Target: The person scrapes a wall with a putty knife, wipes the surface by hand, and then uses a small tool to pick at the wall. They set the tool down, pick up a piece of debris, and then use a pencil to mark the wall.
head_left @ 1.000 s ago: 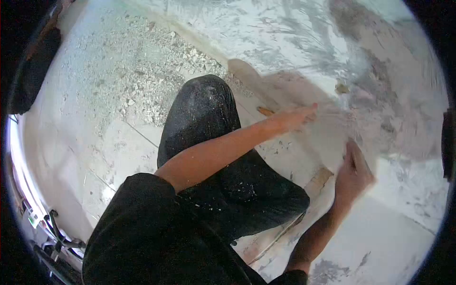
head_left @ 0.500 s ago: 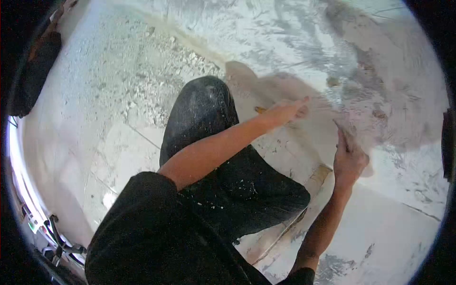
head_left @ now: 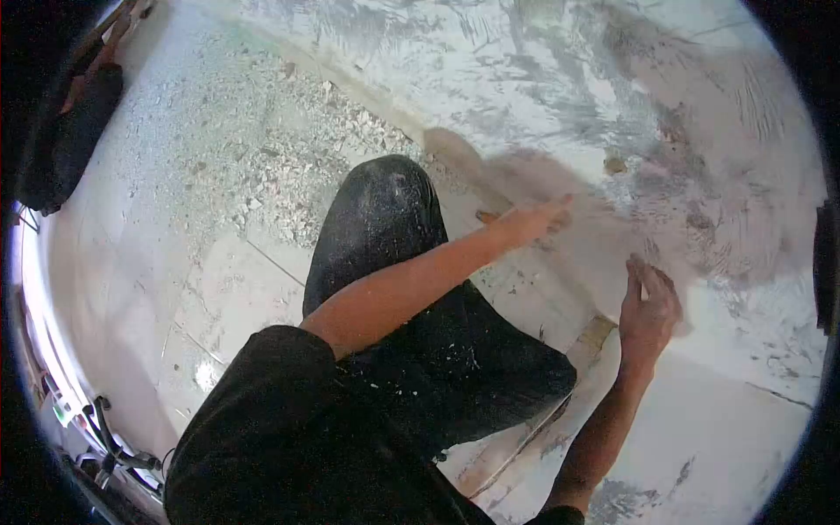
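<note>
My left hand (head_left: 532,222) reaches across my raised knee toward the white, scuffed wall (head_left: 525,96); its fingers are stretched forward, smeared by motion, with nothing visible in them. Lower and to the right, my right hand (head_left: 649,308) is close against the wall, its fingers closed on a thin grey scraper (head_left: 647,248). The blade is blurred and mostly hidden by the fingers. Rough grey patches and scrape marks cover the wall around both hands. Beside my left wrist, a small orange-brown piece (head_left: 486,216) lies at the wall's foot.
Pale flakes and crumbs (head_left: 289,175) are scattered over the tiled floor (head_left: 131,289) left of my dusty dark trouser knee (head_left: 385,197). A brownish strip (head_left: 595,337) runs along the base of the wall. At the upper left, a person's dark-clothed limb (head_left: 87,131) shows.
Both hands stay close to the wall. The right hand has shifted slightly down relative to the marks, and the blade shows less. The view has moved a little.
</note>
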Demonstrator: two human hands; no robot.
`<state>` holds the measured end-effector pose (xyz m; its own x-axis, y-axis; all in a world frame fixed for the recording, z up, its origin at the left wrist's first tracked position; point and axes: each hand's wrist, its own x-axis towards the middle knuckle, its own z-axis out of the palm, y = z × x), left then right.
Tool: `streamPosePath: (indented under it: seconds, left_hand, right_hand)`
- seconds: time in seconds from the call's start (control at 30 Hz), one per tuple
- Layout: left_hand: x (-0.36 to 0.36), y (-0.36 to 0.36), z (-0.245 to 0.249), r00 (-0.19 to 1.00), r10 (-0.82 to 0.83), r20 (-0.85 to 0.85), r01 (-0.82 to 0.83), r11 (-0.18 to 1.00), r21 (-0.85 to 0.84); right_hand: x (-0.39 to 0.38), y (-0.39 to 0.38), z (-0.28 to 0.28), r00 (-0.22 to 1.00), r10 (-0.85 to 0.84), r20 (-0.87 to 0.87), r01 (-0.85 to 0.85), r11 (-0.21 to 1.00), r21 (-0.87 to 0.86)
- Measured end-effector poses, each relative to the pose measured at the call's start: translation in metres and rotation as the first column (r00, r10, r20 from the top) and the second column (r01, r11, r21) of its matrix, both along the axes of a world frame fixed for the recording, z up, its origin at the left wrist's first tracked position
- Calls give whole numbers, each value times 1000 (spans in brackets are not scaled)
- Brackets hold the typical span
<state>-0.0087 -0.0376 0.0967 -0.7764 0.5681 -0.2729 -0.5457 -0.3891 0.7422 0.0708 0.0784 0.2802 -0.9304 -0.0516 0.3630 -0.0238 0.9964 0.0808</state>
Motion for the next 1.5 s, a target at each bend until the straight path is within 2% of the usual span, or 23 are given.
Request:
streamPosePath:
  seconds: [0.1, 0.17, 0.2, 0.33, 0.37, 0.43, 0.5, 0.53, 0.6, 0.63, 0.7, 0.73, 0.8, 0.9, 1.03, 1.17, 1.23, 1.27, 1.3, 1.33, 1.4, 1.43, 1.5]
  left_hand:
    - [1, -12, 14, 996, -42, -77, 36, 996, -84]
    - [7, -13, 14, 997, -46, -65, 39, 993, -110]
    - [4, -14, 16, 997, -43, -67, 34, 990, -137]
    - [4, -21, 24, 995, -87, -55, 78, 987, -140]
    - [8, -23, 24, 988, -76, -132, 58, 990, -132]
    - [8, -23, 28, 972, -75, -224, 46, 990, -131]
    - [2, -22, 29, 977, -206, -56, 184, 944, -273]
    - [4, -21, 26, 979, -196, -45, 178, 948, -265]
    - [7, -18, 14, 962, -133, -239, 88, 978, -190]
    - [12, -5, -10, 962, -142, -232, 97, 976, -194]
    - [2, 19, -59, 917, -12, -398, 35, 998, 50]
    - [3, 3, -32, 919, 0, -394, 23, 998, 53]
    - [4, -22, 21, 985, -167, -51, 160, 980, -115]
    - [7, -26, 29, 983, -185, -14, 183, 979, -95]
    - [0, -14, 5, 981, -190, -37, 185, 977, -102]
    - [2, -30, 31, 979, -180, -92, 159, 967, -201]
    - [10, -28, 32, 977, -209, -49, 191, 949, -252]
    - [8, -23, 27, 990, -133, -53, 123, 980, -157]
    - [12, -17, 20, 997, -72, -43, 69, 996, -62]
    - [16, -12, 10, 996, -85, -38, 83, 995, -64]
    - [5, -10, -2, 958, -145, -249, 89, 971, -223]
    - [-2, -12, -4, 958, -129, -256, 71, 972, -224]
    - [6, -17, 5, 947, -204, -250, 146, 962, -232]
  right_hand:
    - [4, -9, 5, 992, 125, 5, -125, 992, -17]
    - [4, 5, -11, 995, 15, 102, -20, 999, 51]
    - [3, 8, -4, 985, 44, 169, -41, 999, -18]
    - [14, -5, 16, 984, 177, -14, -177, 984, -14]
    - [11, 1, 10, 984, 177, -14, -177, 984, -13]
    - [2, 5, 2, 987, 59, 149, -67, 997, 44]
    - [11, -4, 13, 993, 76, 87, -76, 997, 0]
    - [17, -8, 17, 996, 75, 52, -73, 996, -42]
    - [1, -1, 1, 993, 70, 94, -67, 997, -32]
    - [-1, 3, -4, 992, 42, 123, -39, 999, -23]
    - [1, -1, 9, 991, 36, 127, -42, 998, 45]
    - [10, -7, 15, 995, 75, 70, -76, 997, 15]
    - [15, -8, 18, 997, 78, -22, -79, 996, -42]
    - [0, 4, -3, 994, 9, 110, -18, 996, 83]
    - [7, -3, 5, 998, 67, 15, -67, 998, -19]
    - [4, -7, 2, 992, -73, 107, 57, 987, 152]
    - [20, -15, 16, 999, 31, 20, -29, 997, -72]
    - [21, -16, 17, 997, 22, -71, -31, 993, -114]
    - [18, -12, 9, 998, 13, -59, -20, 993, -117]
    - [9, -3, -6, 1000, 5, 12, -4, 999, -47]
    - [2, 1, -5, 994, -3, 108, -9, 995, 103]
    - [3, -3, 2, 995, 14, 100, -24, 994, 103]
    - [17, -18, 17, 991, 12, -136, -32, 989, -143]
